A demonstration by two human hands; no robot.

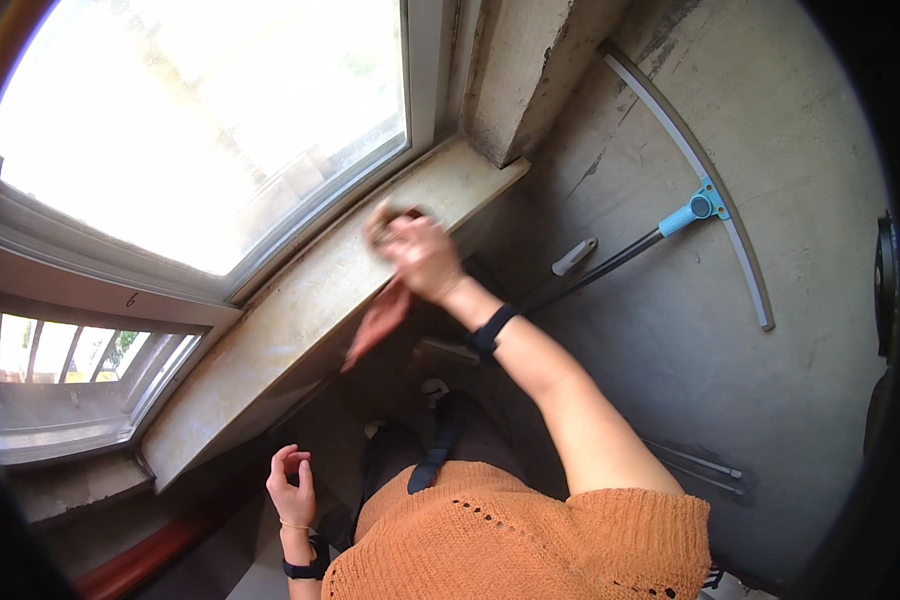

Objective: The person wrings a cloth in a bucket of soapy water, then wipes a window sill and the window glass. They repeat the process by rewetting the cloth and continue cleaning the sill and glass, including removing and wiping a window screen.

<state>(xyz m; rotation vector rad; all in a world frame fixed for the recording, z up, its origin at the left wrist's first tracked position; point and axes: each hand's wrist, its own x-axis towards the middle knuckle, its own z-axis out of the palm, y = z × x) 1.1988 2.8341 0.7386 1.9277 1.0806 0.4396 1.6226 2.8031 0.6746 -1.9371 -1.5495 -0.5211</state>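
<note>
My right hand point(420, 251) is stretched out over the window sill point(270, 330) and grips a reddish-brown cloth point(381, 319). Part of the cloth bunches at my fingers, blurred, while a loose end hangs over the sill's front edge. The sill is pale, stained stone or similar slab, running below the framed window point(217, 142). Away from the sill, near my waist, my left hand point(292, 484) hangs in the air with curled fingers apart and nothing in it.
A squeegee with a long blade point(690, 150) and light-blue joint point(694, 210) leans against the grey wall point(802, 247) on the right. Beside its pole is a white handle point(574, 256). A red bar point(146, 551) lies at lower left. A concrete pillar point(517, 82) borders the sill's far end.
</note>
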